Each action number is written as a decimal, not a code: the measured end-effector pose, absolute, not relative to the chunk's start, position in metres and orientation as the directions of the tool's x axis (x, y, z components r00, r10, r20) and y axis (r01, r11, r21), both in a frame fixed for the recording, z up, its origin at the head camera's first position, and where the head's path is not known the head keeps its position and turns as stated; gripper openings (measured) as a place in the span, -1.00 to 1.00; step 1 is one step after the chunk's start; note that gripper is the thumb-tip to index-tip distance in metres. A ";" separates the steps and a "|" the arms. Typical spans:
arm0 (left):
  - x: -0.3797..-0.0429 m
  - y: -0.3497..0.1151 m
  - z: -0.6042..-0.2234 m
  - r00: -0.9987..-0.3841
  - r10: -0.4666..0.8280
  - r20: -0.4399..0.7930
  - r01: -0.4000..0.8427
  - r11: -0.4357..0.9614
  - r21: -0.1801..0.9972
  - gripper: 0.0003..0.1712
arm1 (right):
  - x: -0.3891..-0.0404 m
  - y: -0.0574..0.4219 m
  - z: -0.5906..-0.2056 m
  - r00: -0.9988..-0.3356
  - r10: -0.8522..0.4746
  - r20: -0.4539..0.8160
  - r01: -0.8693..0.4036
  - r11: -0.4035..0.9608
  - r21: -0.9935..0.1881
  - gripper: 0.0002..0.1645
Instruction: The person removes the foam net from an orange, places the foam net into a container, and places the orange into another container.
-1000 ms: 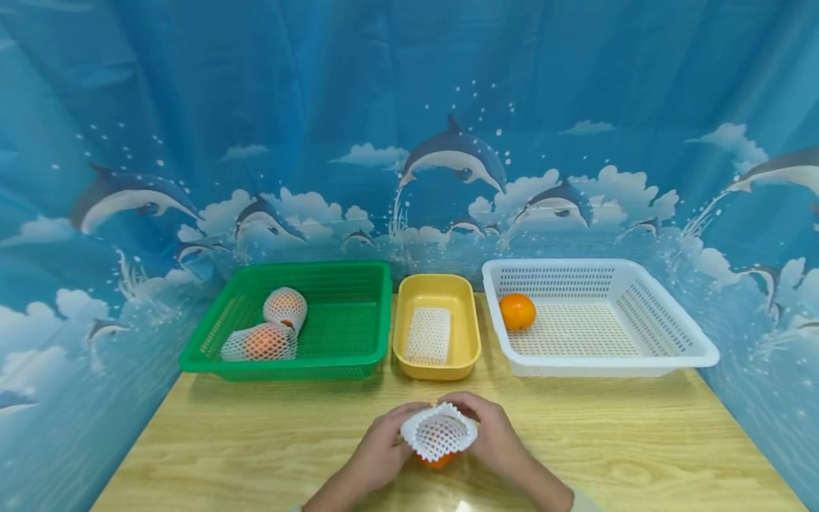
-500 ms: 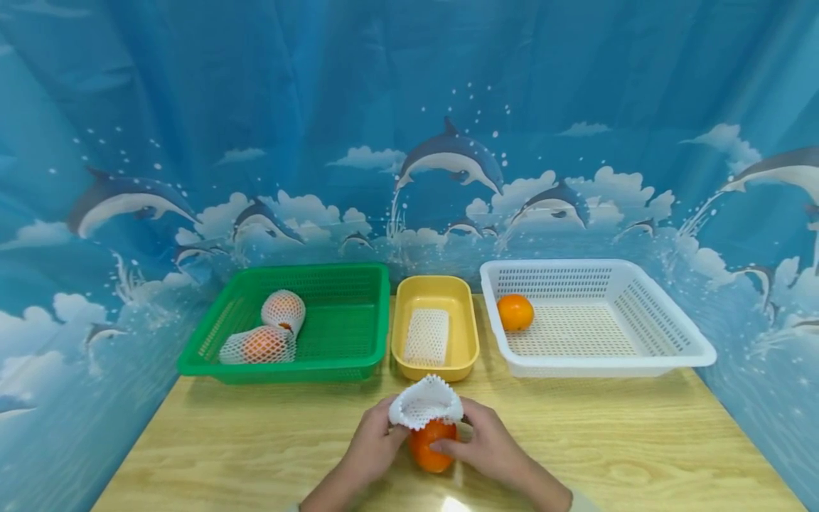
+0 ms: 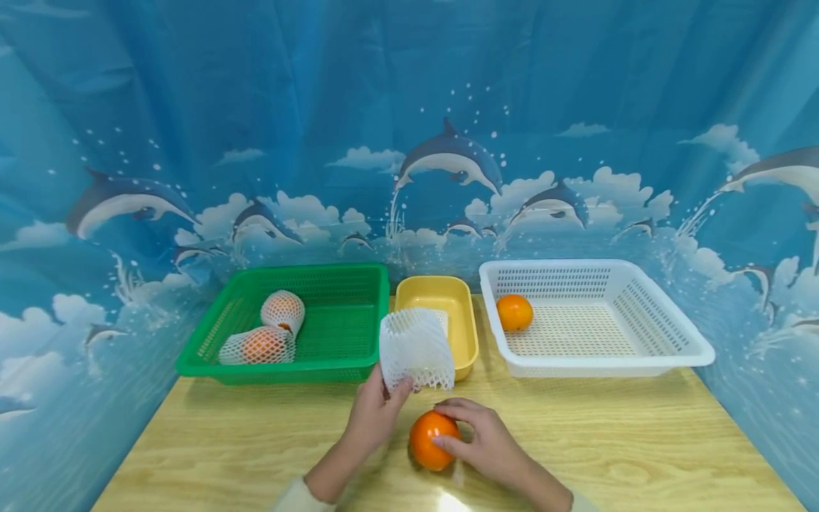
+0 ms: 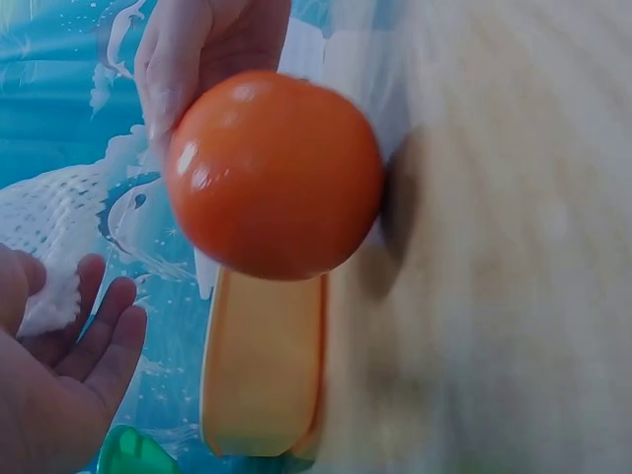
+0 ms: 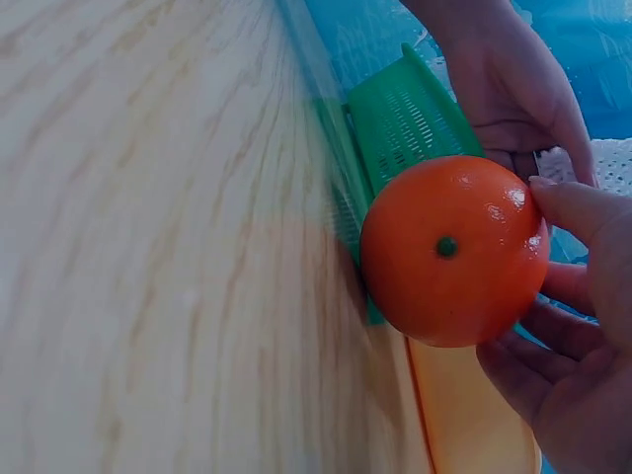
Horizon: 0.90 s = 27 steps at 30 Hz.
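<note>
My left hand (image 3: 374,412) pinches a white foam fruit net (image 3: 417,350) by its lower edge, thumb on top. The net hangs over the front of the yellow tray (image 3: 465,341) in the head view. Just to the right, my right hand (image 3: 481,439) holds a bare, shiny orange (image 3: 435,441) low over the wooden table, with fingers and thumb on its right side. The right wrist view shows a green stem spot on that orange (image 5: 454,252). From the left wrist side, the net (image 4: 54,232) shows partly behind my left fingers.
A green basket (image 3: 345,371) at the back left contains two net-wrapped fruits (image 3: 271,334). Another net (image 3: 441,318) lies in the yellow tray, mostly covered. At the back right, a white basket (image 3: 665,320) has one bare orange (image 3: 515,313) inside. A dolphin-print curtain (image 3: 409,142) hangs behind.
The net has come off the orange and moved up toward the yellow tray in my left hand. My right hand has stayed near the same spot, now holding the bare orange.
</note>
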<state>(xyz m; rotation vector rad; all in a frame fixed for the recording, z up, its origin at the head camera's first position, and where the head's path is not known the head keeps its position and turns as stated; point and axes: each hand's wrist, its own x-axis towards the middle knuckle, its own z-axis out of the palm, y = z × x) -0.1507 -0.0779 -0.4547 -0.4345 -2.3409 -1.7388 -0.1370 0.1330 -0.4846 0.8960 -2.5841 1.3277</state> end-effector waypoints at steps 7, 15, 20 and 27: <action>-0.172 -0.072 -0.444 -0.933 0.056 0.356 0.356 0.287 0.889 -0.60 | -0.136 0.132 -0.484 -0.825 -0.464 0.323 -0.538 0.467 -0.702 -0.49; -0.201 -0.057 -0.438 -0.945 -0.014 0.327 0.302 0.352 0.886 -0.65 | -0.136 0.133 -0.484 -0.837 -0.458 0.300 -0.525 0.517 -0.676 -0.34; -0.217 -0.047 -0.435 -0.948 -0.061 0.311 0.261 0.404 0.876 -0.57 | -0.137 0.133 -0.484 -0.834 -0.468 0.293 -0.525 0.509 -0.682 -0.30; -0.234 -0.035 -0.436 -0.946 -0.053 0.321 0.242 0.543 0.804 -0.24 | -0.139 0.133 -0.486 -0.825 -0.482 0.295 -0.536 0.504 -0.677 -0.30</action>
